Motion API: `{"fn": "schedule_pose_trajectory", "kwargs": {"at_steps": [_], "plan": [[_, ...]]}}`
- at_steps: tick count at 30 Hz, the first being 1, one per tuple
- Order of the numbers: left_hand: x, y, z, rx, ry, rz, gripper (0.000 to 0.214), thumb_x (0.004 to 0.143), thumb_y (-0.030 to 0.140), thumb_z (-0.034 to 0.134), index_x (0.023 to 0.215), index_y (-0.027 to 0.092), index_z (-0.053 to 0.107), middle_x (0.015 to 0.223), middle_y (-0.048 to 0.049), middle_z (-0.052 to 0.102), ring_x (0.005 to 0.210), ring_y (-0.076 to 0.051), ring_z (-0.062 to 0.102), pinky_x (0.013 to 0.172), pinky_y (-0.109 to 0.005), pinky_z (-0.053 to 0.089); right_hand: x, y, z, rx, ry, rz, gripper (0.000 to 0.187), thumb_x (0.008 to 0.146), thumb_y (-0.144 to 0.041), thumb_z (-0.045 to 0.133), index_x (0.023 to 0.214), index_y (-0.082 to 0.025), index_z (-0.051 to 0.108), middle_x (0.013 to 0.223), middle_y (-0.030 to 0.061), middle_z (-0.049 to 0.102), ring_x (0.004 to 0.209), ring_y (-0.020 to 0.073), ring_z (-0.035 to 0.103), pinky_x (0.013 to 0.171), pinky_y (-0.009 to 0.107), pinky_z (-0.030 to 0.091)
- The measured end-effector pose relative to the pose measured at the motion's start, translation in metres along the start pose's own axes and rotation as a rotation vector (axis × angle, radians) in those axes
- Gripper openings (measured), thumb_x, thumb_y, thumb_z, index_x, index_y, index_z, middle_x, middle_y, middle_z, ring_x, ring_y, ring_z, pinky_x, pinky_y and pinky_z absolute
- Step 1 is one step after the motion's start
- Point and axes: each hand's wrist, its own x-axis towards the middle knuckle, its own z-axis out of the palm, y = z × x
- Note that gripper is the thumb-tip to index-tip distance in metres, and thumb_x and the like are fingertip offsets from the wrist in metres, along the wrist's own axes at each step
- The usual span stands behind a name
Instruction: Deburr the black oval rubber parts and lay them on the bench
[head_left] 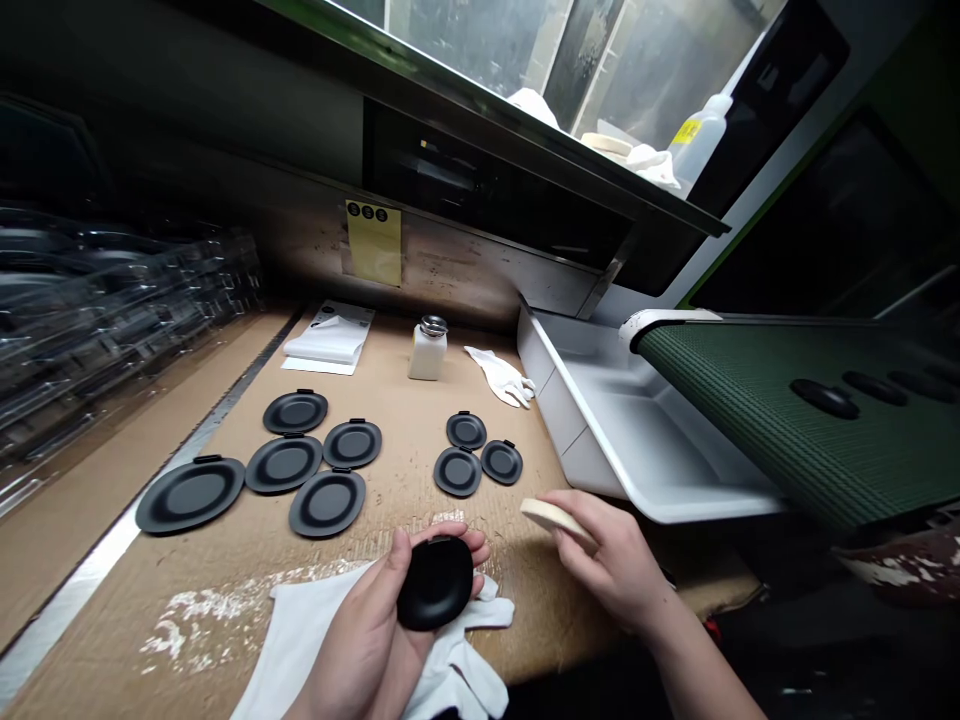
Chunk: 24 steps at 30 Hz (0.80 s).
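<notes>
My left hand [367,630] cradles a black oval plastic cover [435,585] with its domed side up. My right hand [611,555] pinches a beige foam pad [555,518] by its edge, a little apart from the cover. Beneath both hands lies a white cloth glove [457,650] on the cardboard-covered bench [397,400]. Several larger black oval covers [326,502] lie flat at the left of the bench, and several smaller ones [457,472] sit nearer the middle.
A white pump-top solvent bottle [427,350] stands at the back, between a white paper pad [328,340] and a white glove [501,377]. A white plastic tray [637,430] lies right of the bench, below a green conveyor belt [810,420] carrying black covers. Clear plastic trays [97,320] are stacked at left.
</notes>
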Motion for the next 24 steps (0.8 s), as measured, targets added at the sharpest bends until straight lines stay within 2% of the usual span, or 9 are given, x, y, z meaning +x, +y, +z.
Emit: {"fn": "schedule_pose_trajectory", "kwargs": {"at_steps": [2,5,7,13,17,21,24], "plan": [[0.001,-0.001,0.0,0.004,-0.016,0.005,0.035,0.085,0.036,0.047,0.095,0.009,0.068,0.104,-0.0153,0.067,0.096,-0.026,0.061,0.085,-0.038,0.046,0.011,-0.009,0.0,-0.053,0.005,-0.131,0.022,0.082,-0.017,0.051,0.102,-0.022,0.061,0.091,0.0042,0.061,0.082,0.0145,0.055,0.071,0.025,0.046],[0.004,-0.003,-0.002,-0.009,-0.021,0.003,0.034,0.083,0.037,0.051,0.099,0.011,0.067,0.105,-0.0124,0.067,0.095,-0.025,0.06,0.086,-0.039,0.045,0.032,-0.029,0.01,-0.141,-0.092,-0.387,0.015,0.086,-0.022,0.051,0.092,-0.024,0.064,0.082,0.0008,0.062,0.074,0.0132,0.05,0.064,0.025,0.041],[0.006,-0.004,-0.003,-0.018,-0.006,-0.012,0.035,0.082,0.037,0.052,0.102,0.011,0.066,0.102,-0.0122,0.068,0.098,-0.026,0.059,0.089,-0.039,0.044,0.044,-0.035,0.016,-0.176,-0.116,-0.476,0.015,0.087,-0.022,0.05,0.085,-0.023,0.064,0.079,-0.0009,0.063,0.071,0.0134,0.046,0.062,0.026,0.038],[0.007,-0.005,-0.005,0.024,0.042,-0.052,0.037,0.081,0.037,0.054,0.105,0.011,0.064,0.105,-0.0125,0.067,0.098,-0.028,0.059,0.087,-0.041,0.045,0.051,-0.025,0.018,-0.124,-0.148,-0.383,0.017,0.089,-0.024,0.047,0.088,-0.024,0.064,0.078,-0.0025,0.063,0.068,0.0129,0.041,0.059,0.025,0.034],[0.007,-0.004,-0.003,-0.018,0.051,-0.045,0.034,0.082,0.035,0.054,0.103,0.012,0.065,0.105,-0.0115,0.067,0.103,-0.027,0.057,0.088,-0.039,0.045,0.048,-0.025,0.02,-0.126,-0.174,-0.452,0.012,0.084,-0.022,0.053,0.082,-0.023,0.064,0.081,-0.003,0.064,0.071,0.014,0.042,0.06,0.026,0.035],[0.007,-0.005,-0.004,0.042,0.045,-0.057,0.04,0.081,0.04,0.054,0.105,0.011,0.064,0.106,-0.0136,0.067,0.101,-0.029,0.058,0.085,-0.041,0.047,0.047,-0.026,0.02,-0.058,-0.14,-0.349,0.019,0.086,-0.019,0.05,0.097,-0.026,0.065,0.081,-0.0025,0.063,0.071,0.0131,0.043,0.061,0.025,0.036],[0.007,-0.005,-0.005,0.035,0.034,-0.047,0.037,0.082,0.035,0.054,0.107,0.01,0.063,0.106,-0.0133,0.067,0.102,-0.028,0.058,0.086,-0.04,0.047,0.048,-0.029,0.021,-0.091,-0.145,-0.371,0.016,0.083,-0.018,0.053,0.089,-0.025,0.066,0.081,-0.003,0.063,0.071,0.0137,0.043,0.06,0.026,0.035]]}}
